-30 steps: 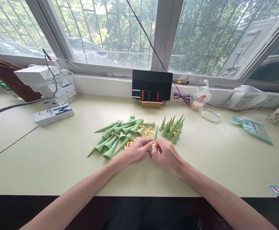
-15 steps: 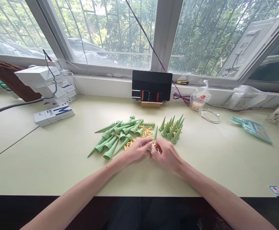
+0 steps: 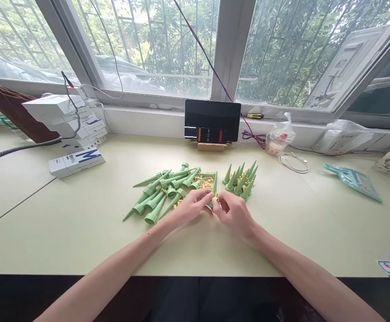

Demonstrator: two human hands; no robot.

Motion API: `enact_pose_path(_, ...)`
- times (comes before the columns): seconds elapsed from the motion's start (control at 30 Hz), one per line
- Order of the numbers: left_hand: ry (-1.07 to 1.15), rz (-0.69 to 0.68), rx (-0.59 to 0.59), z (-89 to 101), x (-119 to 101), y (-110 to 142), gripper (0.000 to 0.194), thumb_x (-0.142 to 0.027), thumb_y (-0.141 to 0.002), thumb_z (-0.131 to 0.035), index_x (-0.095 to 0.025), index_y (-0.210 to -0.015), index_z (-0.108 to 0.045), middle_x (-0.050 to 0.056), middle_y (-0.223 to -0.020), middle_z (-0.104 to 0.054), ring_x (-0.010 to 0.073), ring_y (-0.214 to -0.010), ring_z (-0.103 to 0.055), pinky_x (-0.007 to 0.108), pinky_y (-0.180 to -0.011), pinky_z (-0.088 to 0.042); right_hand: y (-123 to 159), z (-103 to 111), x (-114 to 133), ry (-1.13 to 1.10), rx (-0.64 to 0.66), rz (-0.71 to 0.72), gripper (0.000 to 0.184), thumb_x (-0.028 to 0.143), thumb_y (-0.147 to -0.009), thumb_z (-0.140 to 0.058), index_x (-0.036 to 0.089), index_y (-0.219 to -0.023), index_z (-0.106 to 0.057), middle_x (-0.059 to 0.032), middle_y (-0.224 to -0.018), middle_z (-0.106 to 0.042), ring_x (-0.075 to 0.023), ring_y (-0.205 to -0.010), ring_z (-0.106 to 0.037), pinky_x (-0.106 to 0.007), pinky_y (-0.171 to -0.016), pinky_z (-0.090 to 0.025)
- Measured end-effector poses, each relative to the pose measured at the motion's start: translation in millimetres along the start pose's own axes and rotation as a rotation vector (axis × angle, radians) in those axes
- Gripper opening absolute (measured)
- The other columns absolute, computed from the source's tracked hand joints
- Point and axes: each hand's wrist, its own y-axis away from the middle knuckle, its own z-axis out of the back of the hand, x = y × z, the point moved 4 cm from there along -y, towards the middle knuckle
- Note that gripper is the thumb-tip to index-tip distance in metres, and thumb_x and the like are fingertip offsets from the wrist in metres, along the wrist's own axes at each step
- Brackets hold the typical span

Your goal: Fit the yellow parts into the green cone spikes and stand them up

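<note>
- Left hand [image 3: 195,206]: fingers closed around the base of one green spike [image 3: 215,182]; spike near upright, tip up, in front of the body.
- Right hand [image 3: 237,215]: thumb and fingertips pinching a small yellow tube [image 3: 217,199] against or just beside that spike; exact contact hidden by fingers.
- Left of the hands, on the table [image 3: 90,228]: loose heap of green spikes [image 3: 152,217], lying at mixed angles, some overlapping.
- Beside the heap, partly behind the left hand: scattered yellow tubes [image 3: 207,184].
- Beyond the right hand: cluster of standing spikes [image 3: 247,192], points up, yellow bits among them.
- Farther back: phone [image 3: 211,135] leaning before a dark screen [image 3: 213,112].
</note>
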Motion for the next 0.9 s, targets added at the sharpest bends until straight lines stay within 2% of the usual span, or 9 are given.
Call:
enact_pose_path(0.2, -0.170, -0.006, -0.129, 12.4, -5, 0, 0.038, -0.052, -0.093, -0.051, -0.015, -0.086, -0.059, 0.001, -0.080, -0.058, 0.0123, -0.064, -0.062, 0.024, -0.057, -0.052, -4, 1, -6, -0.095, 0.048, -0.090, 0.019, 0.028, -0.095, -0.050, 0.019, -0.079, -0.052, 0.0038, -0.060, -0.045, -0.0106, -0.052, -0.040, -0.024, -0.052, -0.033)
enact_pose_path(0.37, -0.293, -0.005, -0.168, 14.9, -8, 1, 0.033, -0.048, -0.092, -0.054, -0.017, -0.088, -0.061, -0.003, -0.062, -0.049, 0.0086, -0.049, -0.047, 0.020, -0.042, -0.035, -7, 3, -9, -0.209, 0.090, -0.183, 0.022, 0.034, -0.096, -0.050, 0.019, -0.081, -0.057, 0.0030, -0.060, -0.048, -0.0111, -0.052, -0.039, -0.025, -0.050, -0.032)
enact_pose_path(0.53, -0.378, -0.084, -0.186, 14.0, -15, 2, 0.032, -0.045, -0.092, -0.054, -0.015, -0.085, -0.064, 0.000, -0.072, -0.056, 0.0079, -0.051, -0.043, 0.022, -0.045, -0.036, -8, 1, -16, -0.363, 0.132, -0.285, 0.025, 0.039, -0.096, -0.051, 0.018, -0.086, -0.060, 0.0003, -0.066, -0.056, -0.0128, -0.056, -0.050, -0.025, -0.052, -0.038)
enact_pose_path(0.67, -0.467, -0.115, -0.223, 16.0, -15, 1, 0.033, -0.045, -0.091, -0.054, -0.015, -0.083, -0.064, 0.002, -0.073, -0.059, 0.0101, -0.055, -0.049, 0.023, -0.048, -0.039, -9, -2, -21, -0.452, 0.208, -0.369, 0.028, 0.041, -0.095, -0.051, 0.019, -0.079, -0.058, 0.0013, -0.064, -0.056, -0.0101, -0.046, -0.046, -0.024, -0.047, -0.038)
enact_pose_path(0.77, -0.483, -0.121, -0.280, 20.3, -13, 1, 0.031, -0.046, -0.090, -0.056, -0.016, -0.094, -0.063, 0.001, -0.072, -0.061, 0.0115, -0.055, -0.052, 0.023, -0.050, -0.041, -10, -4, -20, -0.476, 0.280, -0.395, 0.029, 0.040, -0.094, -0.051, 0.018, -0.077, -0.057, 0.0017, -0.062, -0.055, -0.0090, -0.042, -0.044, -0.024, -0.043, -0.036)
enact_pose_path(0.9, -0.493, -0.096, -0.350, 26.8, -13, 2, 0.037, -0.045, -0.090, -0.055, -0.018, -0.114, -0.054, -0.003, -0.068, -0.060, 0.0104, -0.051, -0.048, 0.023, -0.051, -0.041, -10, -6, -17, -0.448, 0.363, -0.383, 0.028, 0.037, -0.093, -0.051, 0.018, -0.074, -0.058, 0.0025, -0.059, -0.051, -0.0094, -0.043, -0.044, -0.024, -0.043, -0.035)
